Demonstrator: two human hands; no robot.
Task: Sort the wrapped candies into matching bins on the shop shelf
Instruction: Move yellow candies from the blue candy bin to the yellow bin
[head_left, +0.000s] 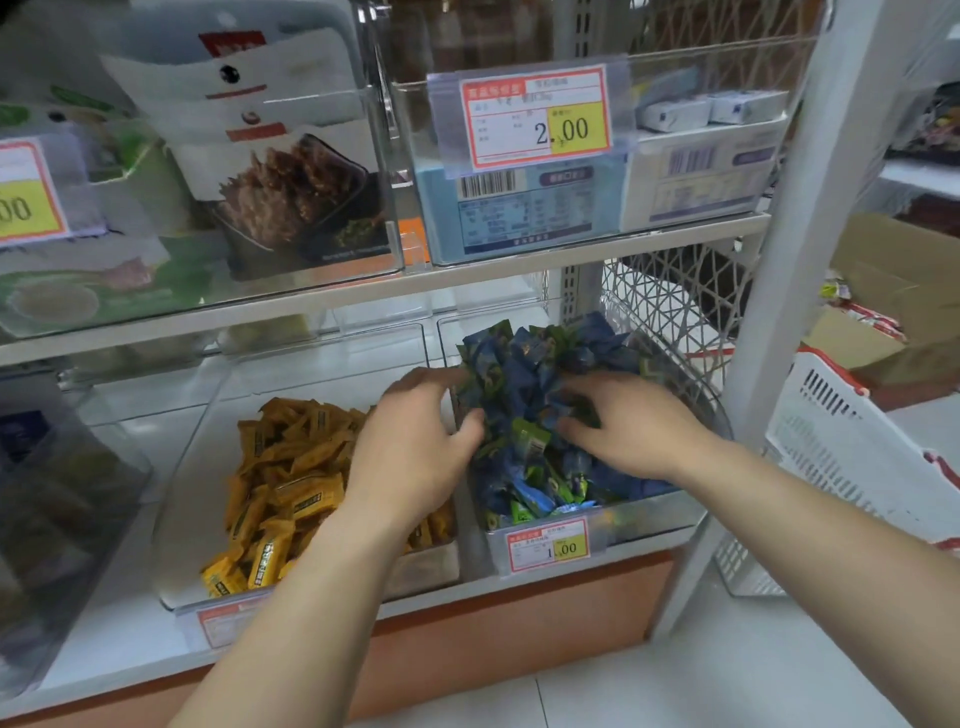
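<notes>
Nearest us lay the pale tiled floor (675, 691) and the orange-fronted white bottom shelf (104, 644), where two bins stood side by side. The left clear plastic bin (179, 483) held oblong yellow wrapped candies (280, 467), most with their long axes running from near left to far right. The right clear plastic bin (649, 512), a red-and-yellow price tag (548, 545) on its front, held a heap of blue and green twist-wrapped candies (540, 364), their ends pointing every way. Our left hand (410, 447) reached across the wall between the bins, fingers curved, thumb against the heap. Our right hand (639, 431) lay on the heap, bent fingers sunk among the wrappers. We could not tell whether either hand's fingers were clamped on a candy. To the right leaned a white slotted plastic basket (852, 441), a brown cardboard box (904, 291) behind it. Above, the upper shelf (519, 267) carried clear bins of packets and a larger price tag (537, 117).
</notes>
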